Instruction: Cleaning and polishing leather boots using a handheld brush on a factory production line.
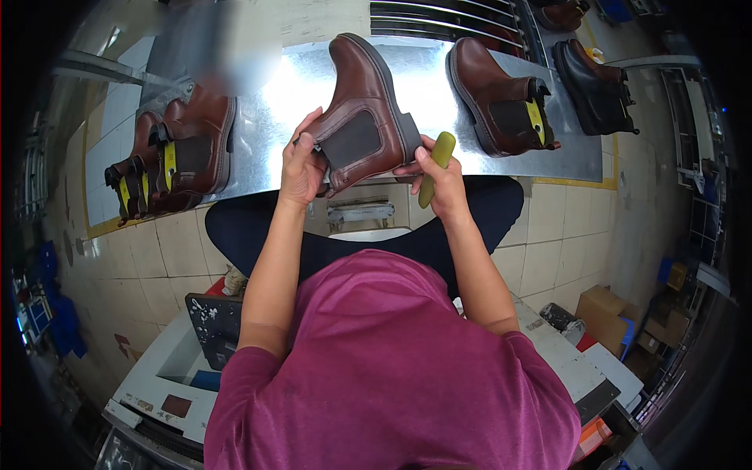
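One brown Chelsea boot (364, 98) is at upper middle, likely stiff, best held by heel and cuff. The left hand (301, 168) curls round its cuff; the right hand (448, 188), half closed, holds a green stick (444, 147) beside the heel.

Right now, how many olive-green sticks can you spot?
1: the olive-green stick in the right hand, beside the heel of the held brown boot. Others could be hidden behind the boots.

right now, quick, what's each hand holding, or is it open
Left hand: holding the brown boot by its shaft.
Right hand: holding a green stick, fingers near the boot's heel.
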`<state>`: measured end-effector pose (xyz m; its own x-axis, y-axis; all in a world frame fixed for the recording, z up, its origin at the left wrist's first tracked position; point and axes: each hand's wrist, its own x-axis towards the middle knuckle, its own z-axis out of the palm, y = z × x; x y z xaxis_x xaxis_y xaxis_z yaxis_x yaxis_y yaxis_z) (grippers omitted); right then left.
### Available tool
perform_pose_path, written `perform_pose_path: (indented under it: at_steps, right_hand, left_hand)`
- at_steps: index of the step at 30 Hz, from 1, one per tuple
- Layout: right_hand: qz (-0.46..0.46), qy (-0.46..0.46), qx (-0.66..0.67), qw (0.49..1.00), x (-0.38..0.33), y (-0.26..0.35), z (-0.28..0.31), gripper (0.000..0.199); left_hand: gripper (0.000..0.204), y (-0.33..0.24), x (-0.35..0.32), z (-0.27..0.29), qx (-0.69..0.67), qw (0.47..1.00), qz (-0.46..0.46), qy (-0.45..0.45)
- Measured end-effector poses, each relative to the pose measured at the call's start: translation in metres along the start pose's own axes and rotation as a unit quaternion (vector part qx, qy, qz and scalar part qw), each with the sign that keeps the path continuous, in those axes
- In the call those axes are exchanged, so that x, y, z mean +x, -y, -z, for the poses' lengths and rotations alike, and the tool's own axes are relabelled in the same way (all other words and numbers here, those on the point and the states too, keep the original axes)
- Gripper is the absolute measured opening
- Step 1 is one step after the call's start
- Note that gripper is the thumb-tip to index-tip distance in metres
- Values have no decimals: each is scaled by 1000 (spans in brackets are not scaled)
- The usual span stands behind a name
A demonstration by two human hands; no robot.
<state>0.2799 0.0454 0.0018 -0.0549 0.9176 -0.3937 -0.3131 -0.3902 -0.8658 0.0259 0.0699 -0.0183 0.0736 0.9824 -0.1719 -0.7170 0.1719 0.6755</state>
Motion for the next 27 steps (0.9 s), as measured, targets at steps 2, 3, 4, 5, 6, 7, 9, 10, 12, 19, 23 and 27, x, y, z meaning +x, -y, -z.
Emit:
perform_pose_path:
  at_steps: [2,3,4,5,6,7,9,10,12,19,23,27]
  right_hand:
    - [-4,-1,12,1000,0,-1,5,63]
    - [-8,3,25,1000,1,-1,5,67]
    - [-9,5,23,1000,2,-1,7,67]
    - [-11,-1,28,1000,3,0,9,67]
    - [-12,-8,33,999,2,0,9,67]
    - [-14,-8,32,999,3,1,9,67]
    - [-18,-6,33,999,4,2,9,67]
    - [-20,-6,32,999,4,3,9,67]
    - [-24,-5,34,999,5,3,8,68]
    - [-14,-21,22,999,3,3,9,76]
    - [-9,-3,21,1000,4,1,9,77]
    - [-7,-4,16,1000,4,1,9,76]
  left_hand:
    - [74,3,-1,5,-8,1000,-11,14]
    - [79,4,-2,9,-18,999,-17,21]
    - [84,6,-2,13,-28,999,-23,28]
    - [84,8,-2,17,-29,999,-25,25]
    - [85,8,-1,17,-16,999,-22,23]
    - [86,9,0,17,-4,1000,-19,20]
    - [87,8,0,12,-3,1000,-23,8]
    - [87,8,-1,9,0,1000,-26,-2]
    - [87,8,-1,14,0,1000,-23,5]
    - [86,7,1,10,-4,1000,-16,0]
    - [87,8,1,21,-5,1000,-12,14]
    - [86,7,0,12,-2,1000,-20,11]
